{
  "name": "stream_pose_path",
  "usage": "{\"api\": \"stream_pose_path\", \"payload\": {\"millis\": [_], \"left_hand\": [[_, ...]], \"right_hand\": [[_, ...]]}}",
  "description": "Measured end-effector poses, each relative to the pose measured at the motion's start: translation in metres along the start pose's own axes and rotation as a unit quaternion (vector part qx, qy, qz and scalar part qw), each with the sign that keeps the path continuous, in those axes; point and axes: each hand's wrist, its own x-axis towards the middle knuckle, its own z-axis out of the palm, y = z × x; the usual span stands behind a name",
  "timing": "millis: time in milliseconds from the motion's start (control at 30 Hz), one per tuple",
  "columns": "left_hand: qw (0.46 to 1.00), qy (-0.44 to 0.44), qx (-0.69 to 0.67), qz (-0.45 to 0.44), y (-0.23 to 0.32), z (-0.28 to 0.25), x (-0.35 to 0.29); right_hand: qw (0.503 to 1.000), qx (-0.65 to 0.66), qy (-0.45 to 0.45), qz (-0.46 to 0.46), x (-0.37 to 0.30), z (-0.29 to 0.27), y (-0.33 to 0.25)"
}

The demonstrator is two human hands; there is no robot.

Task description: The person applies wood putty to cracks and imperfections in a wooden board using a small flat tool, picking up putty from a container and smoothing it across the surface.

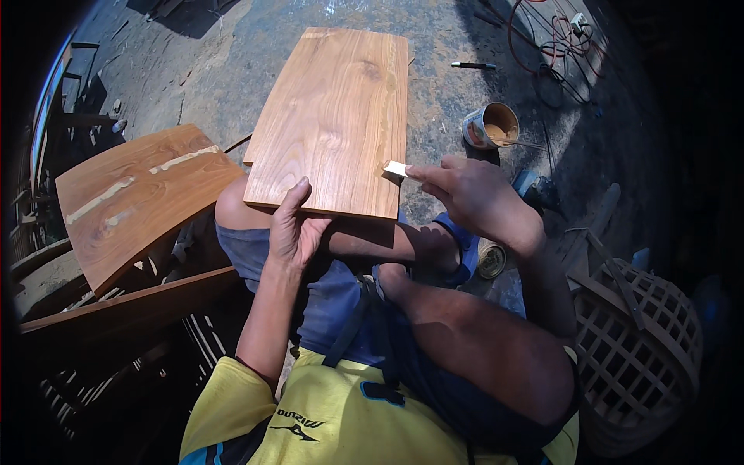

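A wide wooden board (325, 116) with curved sides rests across my lap, its grain running lengthwise. My left hand (297, 225) grips its near edge, thumb on top and fingers hidden underneath. Along the board's right side runs a pale streak of filler (387, 101). My right hand (469, 190) pinches a small, light-coloured flat scraper (395, 168), whose tip touches the board near the lower end of that streak. Beyond my right hand an open tin (490, 126) of brown paste stands on the ground, with a thin stick leaning in it.
At the left lies another board (147, 194) with pale filler strips. A pen (473, 66) and tangled cables (562, 54) are on the ground at the far right. A round lid or can (490, 260) sits by my foot. A woven basket (639, 341) stands at the right.
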Motion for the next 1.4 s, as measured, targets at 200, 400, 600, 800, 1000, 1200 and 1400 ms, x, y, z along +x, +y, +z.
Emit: {"api": "stream_pose_path", "payload": {"millis": [200,400,600,800,1000,1200,1400], "left_hand": [[1.000,-0.004,0.001,-0.004,-0.003,0.000,0.003],[1.000,-0.003,-0.009,-0.001,0.000,-0.004,0.005],[1.000,-0.006,-0.001,0.000,0.000,-0.001,0.002],[1.000,0.001,0.009,0.000,-0.004,0.001,0.001],[1.000,0.005,0.004,-0.001,-0.002,0.000,0.002],[1.000,0.006,0.007,0.002,0.001,0.001,0.004],[0.999,0.014,0.024,0.016,0.007,0.006,-0.002]], "right_hand": [[0.994,-0.079,0.057,-0.054,0.033,0.013,-0.002],[0.991,-0.119,-0.041,-0.043,0.025,0.002,-0.023],[0.991,-0.110,0.067,-0.026,0.023,-0.007,-0.005],[0.988,-0.138,0.055,-0.037,0.059,0.009,0.008],[0.991,-0.113,-0.008,-0.063,0.043,0.001,-0.019],[0.998,-0.057,-0.013,-0.026,0.015,-0.016,-0.020],[0.869,0.412,0.178,0.211,0.029,0.059,0.039]]}}
